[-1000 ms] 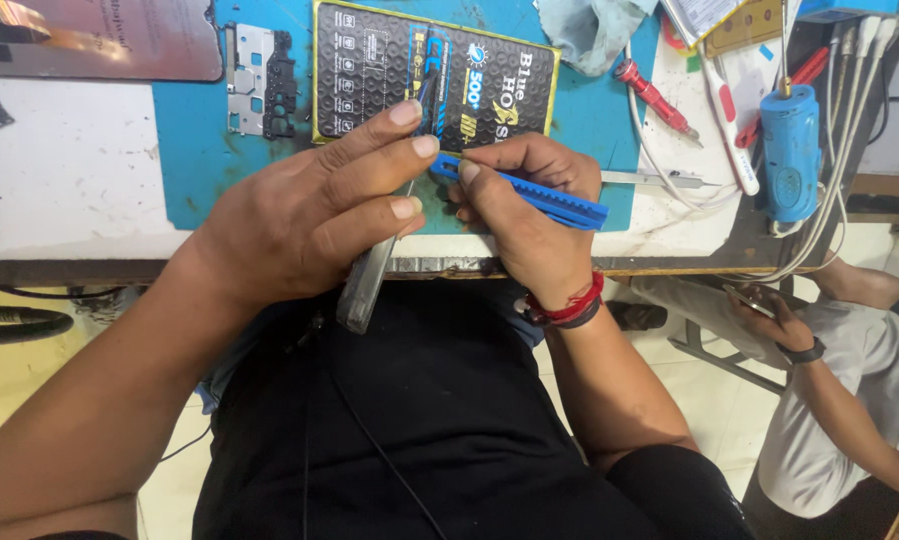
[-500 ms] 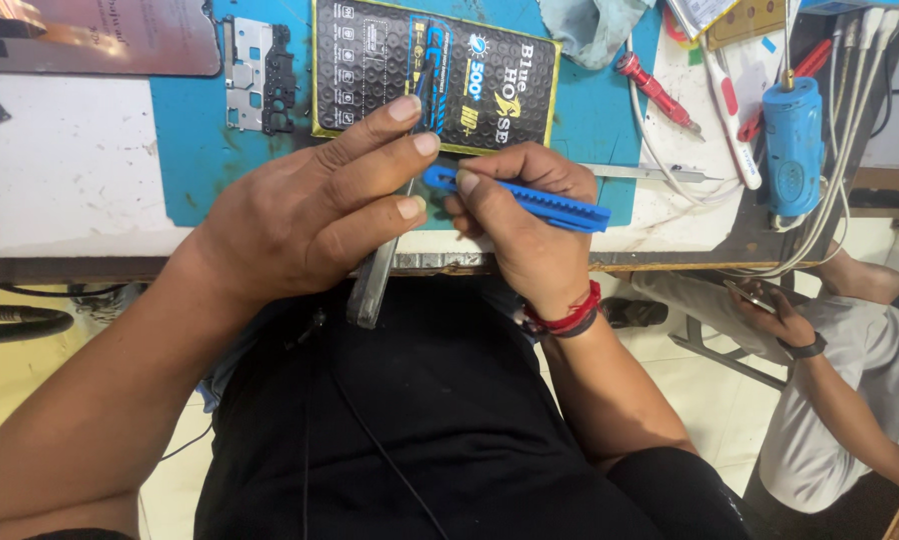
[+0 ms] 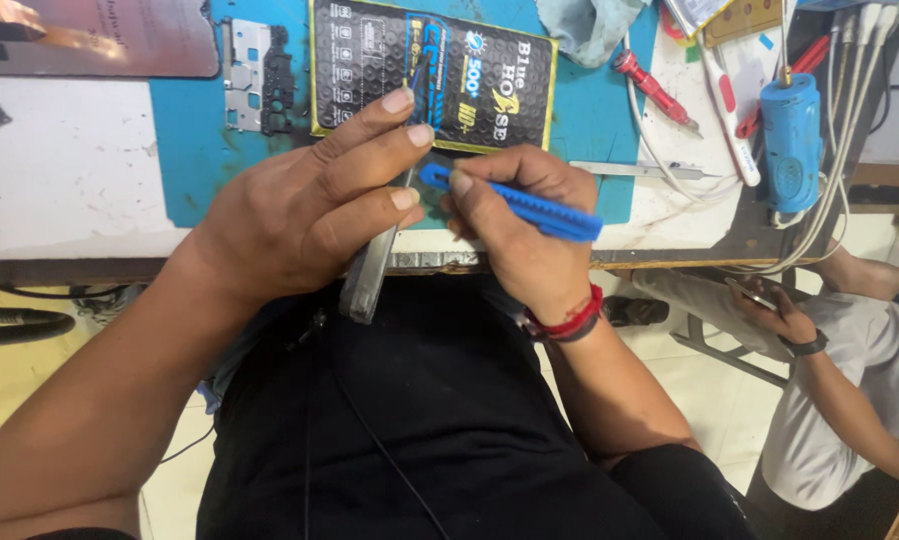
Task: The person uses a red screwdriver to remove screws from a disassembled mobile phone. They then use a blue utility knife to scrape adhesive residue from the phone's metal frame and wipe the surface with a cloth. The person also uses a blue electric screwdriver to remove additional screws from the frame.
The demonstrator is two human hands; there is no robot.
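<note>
Sketchy bit here is the grip: the left hand (image 3: pixel 300 215) is pinching a slim grey phone-like slab (image 3: pixel 368 275) edge-on, fingers curled over its top, and most of the slab hangs off the near edge of the worktop (image 3: pixel 70 170), over the person's lap. The right hand (image 3: pixel 515 240) is closed around a blue ridged plastic pry tool (image 3: pixel 530 208), its tip right at the top of the slab, under the left fingertips. If that tip skids, I'd say it jabs a left finger or gouges the slab, and too much leverage on a thing held only by fingertips could twist it loose and drop it on the lap. Not much elbow room either. Just behind the slab there's a black printed card packet with a yellow border (image 3: pixel 435 75), left of that a small metal frame plate (image 3: pixel 258 75), all on a teal mat (image 3: pixel 185 150). Further right of the slab: a red-handled screwdriver (image 3: pixel 655 88), a blue cylindrical tool (image 3: pixel 792 140) and a bunch of white cables (image 3: pixel 840 110) that a slipping elbow could snag. Another person's hand (image 3: pixel 775 315) holds a phone off to the right, well apart.
</note>
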